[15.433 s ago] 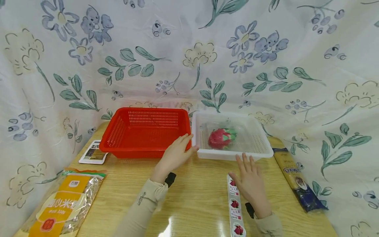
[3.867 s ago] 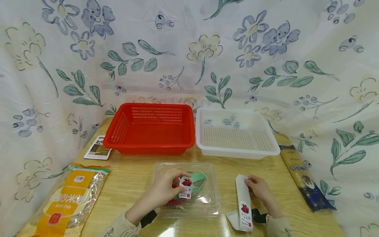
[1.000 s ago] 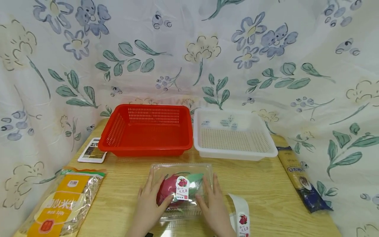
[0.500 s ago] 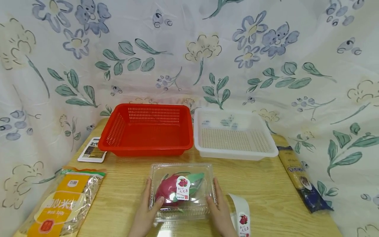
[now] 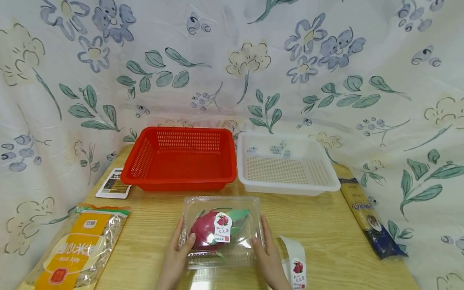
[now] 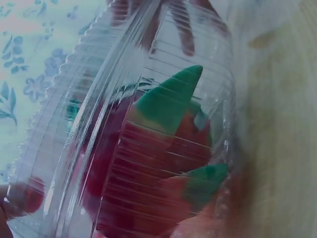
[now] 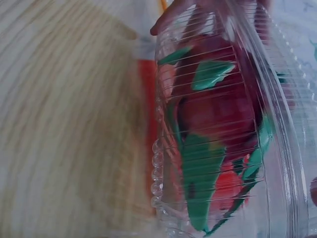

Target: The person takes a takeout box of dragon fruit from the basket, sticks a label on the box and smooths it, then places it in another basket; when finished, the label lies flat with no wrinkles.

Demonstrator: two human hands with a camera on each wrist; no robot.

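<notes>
Between both hands is a clear plastic clamshell box [image 5: 241,251] with a pink and green dragon fruit [image 5: 204,225] inside. A white sticker [image 5: 222,227] printed with dragon fruit sits on the lid. My left hand [image 5: 175,251] grips the box's left side, thumb over the lid's edge. On the opposite side, my right hand [image 5: 269,253] grips it the same way. Through the ribbed wall in the left wrist view, the fruit's green tips [image 6: 171,101] show, with fingers of the far hand beyond. The right wrist view shows the box wall standing over the wooden table [image 7: 69,124].
A red basket [image 5: 181,183] and a white basket [image 5: 290,187] stand side by side at the back. A curled sticker strip [image 5: 298,262] lies right of the box. Bagged food [image 5: 72,249] and a small white packet [image 5: 114,185] lie left; a long pasta bag [image 5: 369,217] lies right.
The fruit has gone from the white basket to the box in my hands, and its lid now bears a sticker. Over the last second my hands moved from the lid to its sides; the box shifted slightly.
</notes>
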